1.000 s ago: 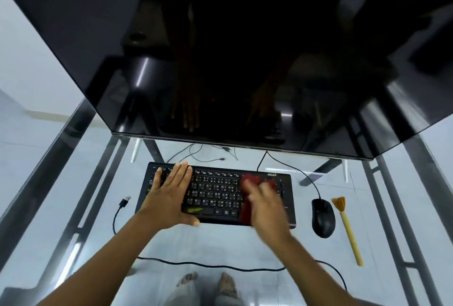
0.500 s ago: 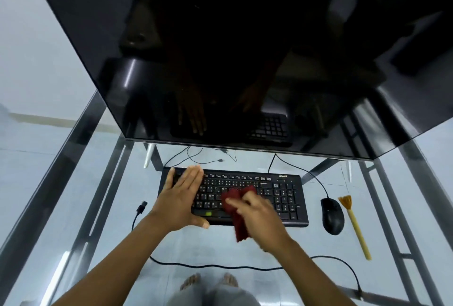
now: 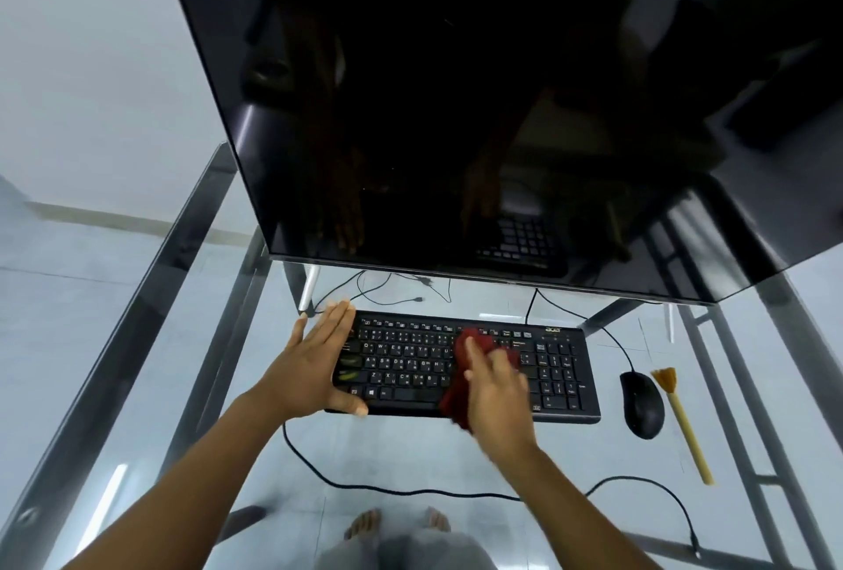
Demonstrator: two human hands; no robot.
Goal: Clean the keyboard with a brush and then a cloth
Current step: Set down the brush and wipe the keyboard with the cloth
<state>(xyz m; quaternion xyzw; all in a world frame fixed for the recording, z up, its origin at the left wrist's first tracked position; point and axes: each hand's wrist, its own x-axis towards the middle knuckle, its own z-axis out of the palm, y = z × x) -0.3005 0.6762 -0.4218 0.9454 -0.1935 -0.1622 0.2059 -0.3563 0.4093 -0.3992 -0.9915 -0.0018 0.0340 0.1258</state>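
- Dark-red cloth [image 3: 457, 391] is sitting bunched under our right hand [image 3: 497, 391]; we are gripping it against the keys, with the index finger stretched forward over the fabric. The hand is blurred, so we cannot tell how the other fingers are lying.
- We are working the cloth over the middle-right part of the keyboard [image 3: 561, 368], just left of the number pad, and one fold is hanging past the front edge.
- We are laying our left hand [image 3: 310, 368] flat on the keyboard's left end, with the fingers straight and close together and pointing away from us, and the thumb spread out along the front edge.
- Both our forearms are reaching in from the bottom of the view, bare.
- White lettering reading "acer" is showing on the black keyboard's top right corner, and the key legends are showing in white too.
- A black mouse [image 3: 641, 405] is lying just right of the keyboard, with the brush [image 3: 684, 428] beside it, its yellowish handle pointing towards us and its bristles away.
- Everything is resting on a glass table [image 3: 401, 451], and a dark monitor [image 3: 456, 90] is standing behind the keyboard.
- A black cable [image 3: 410, 489] is curving across the glass near us.
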